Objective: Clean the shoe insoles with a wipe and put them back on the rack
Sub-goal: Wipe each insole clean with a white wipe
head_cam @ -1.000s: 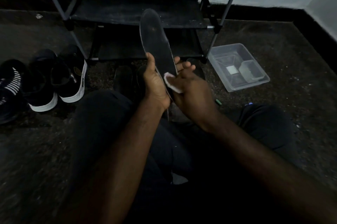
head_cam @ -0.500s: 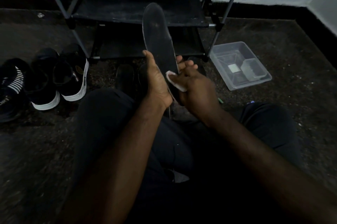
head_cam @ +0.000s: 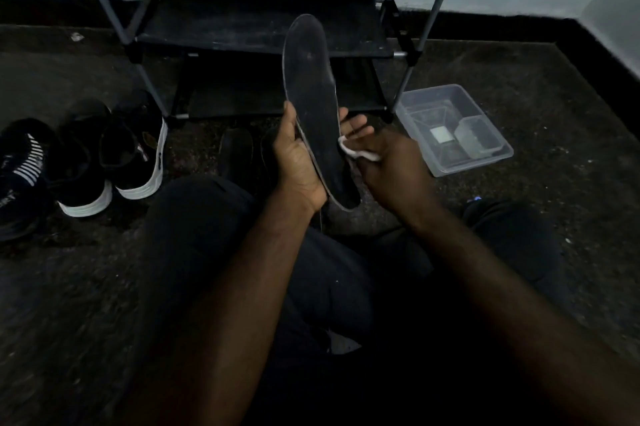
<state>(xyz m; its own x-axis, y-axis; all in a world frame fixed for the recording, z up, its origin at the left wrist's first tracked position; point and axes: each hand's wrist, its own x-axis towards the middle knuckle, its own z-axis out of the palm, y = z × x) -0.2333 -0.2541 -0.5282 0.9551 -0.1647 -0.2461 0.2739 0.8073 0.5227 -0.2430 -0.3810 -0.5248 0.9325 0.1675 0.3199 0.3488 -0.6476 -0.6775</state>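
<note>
You sit on a dark speckled floor [head_cam: 540,86]. The black shoe rack [head_cam: 242,23] stands on it ahead of you, three dark shoes [head_cam: 83,165] in a row at your left, a clear plastic tub [head_cam: 446,169] just right of the rack.

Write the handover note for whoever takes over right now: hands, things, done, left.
Left hand grips the insole upright, toe up, in front of the rack.
Right hand pinches the wipe at the insole's right edge.
Shoes stand on the floor to the left; a clear tub sits to the right.
Done: wiping under way.
Left: finish this insole, set it on the rack, where no insole shows yet.
</note>
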